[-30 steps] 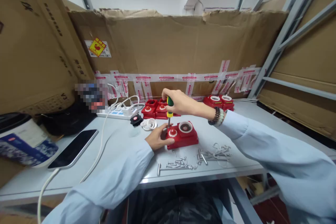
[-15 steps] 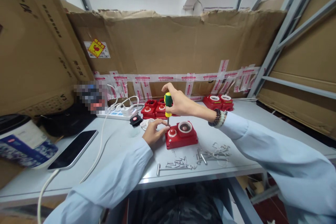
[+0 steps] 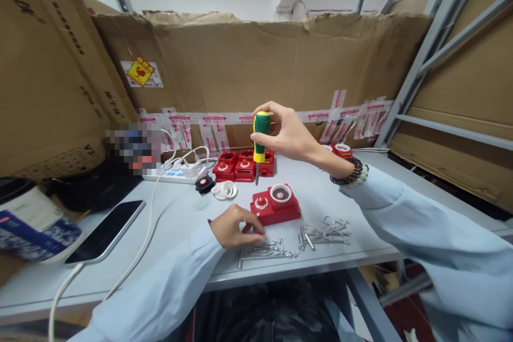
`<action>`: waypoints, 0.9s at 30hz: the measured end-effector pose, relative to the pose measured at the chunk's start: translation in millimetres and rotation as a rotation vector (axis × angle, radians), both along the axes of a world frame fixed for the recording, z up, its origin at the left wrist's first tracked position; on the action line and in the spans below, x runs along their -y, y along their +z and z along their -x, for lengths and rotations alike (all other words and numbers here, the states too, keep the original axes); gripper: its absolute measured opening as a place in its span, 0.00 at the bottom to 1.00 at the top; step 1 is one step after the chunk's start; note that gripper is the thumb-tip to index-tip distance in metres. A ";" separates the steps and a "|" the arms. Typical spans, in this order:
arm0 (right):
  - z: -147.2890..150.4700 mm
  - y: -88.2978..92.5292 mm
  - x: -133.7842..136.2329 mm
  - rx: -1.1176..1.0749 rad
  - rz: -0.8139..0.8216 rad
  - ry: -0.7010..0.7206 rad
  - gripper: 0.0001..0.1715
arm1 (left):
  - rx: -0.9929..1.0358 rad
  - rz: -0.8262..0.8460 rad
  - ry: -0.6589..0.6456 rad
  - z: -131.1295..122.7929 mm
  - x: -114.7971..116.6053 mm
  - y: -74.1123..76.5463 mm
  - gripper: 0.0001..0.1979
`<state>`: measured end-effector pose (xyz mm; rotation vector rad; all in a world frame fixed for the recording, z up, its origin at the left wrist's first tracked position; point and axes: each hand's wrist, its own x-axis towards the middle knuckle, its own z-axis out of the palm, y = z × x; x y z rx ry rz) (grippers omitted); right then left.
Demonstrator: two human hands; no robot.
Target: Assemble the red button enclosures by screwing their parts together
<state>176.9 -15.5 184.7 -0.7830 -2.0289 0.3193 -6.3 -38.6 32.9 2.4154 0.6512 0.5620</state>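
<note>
My right hand [image 3: 292, 134] is wrapped around the green and yellow handle of a screwdriver [image 3: 262, 129], held upright in the air with its tip pointing down. Below and behind the tip's line stands a red housing [image 3: 280, 216] with a red dome and a white-ringed round window. At its front left corner, my left hand [image 3: 236, 227] has thumb and forefinger closed on a small screw [image 3: 265, 236]. Loose screws [image 3: 276, 248] lie on the table beside these fingertips. A metal T-shaped rod [image 3: 256, 259] lies along their near side.
More red housings [image 3: 234, 168] stand at the back, others [image 3: 342, 150] behind my right forearm. White rings [image 3: 224, 190], a black knob [image 3: 205, 184], a power strip [image 3: 176, 173] and a phone [image 3: 106, 232] are to the left. Metal hardware [image 3: 328, 234] lies front right.
My right hand has lifted the screwdriver up off the red housing. My left hand has left the housing's edge and come down toward me to the screws, pinching one.
</note>
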 end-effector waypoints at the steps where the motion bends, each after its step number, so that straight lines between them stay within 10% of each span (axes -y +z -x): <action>1: -1.5 -0.8 0.1 0.008 0.005 -0.010 0.17 | -0.034 -0.014 -0.029 -1.8 1.6 -3.4 0.14; 6: -3.0 -13.0 -2.2 0.057 0.018 -0.018 0.16 | -0.044 -0.078 -0.007 -3.5 2.7 -7.6 0.13; 12: 3.5 -29.0 -0.7 0.123 0.012 0.015 0.13 | 0.189 -0.237 0.401 3.2 -7.2 -4.4 0.19; 16: 6.2 -37.5 7.7 0.151 0.062 0.036 0.13 | 0.163 -0.157 0.332 -2.4 -17.3 -18.1 0.43; 27: 0.3 -50.1 18.7 0.188 0.082 0.034 0.14 | 0.108 -0.042 0.258 -7.8 -22.3 -20.5 0.25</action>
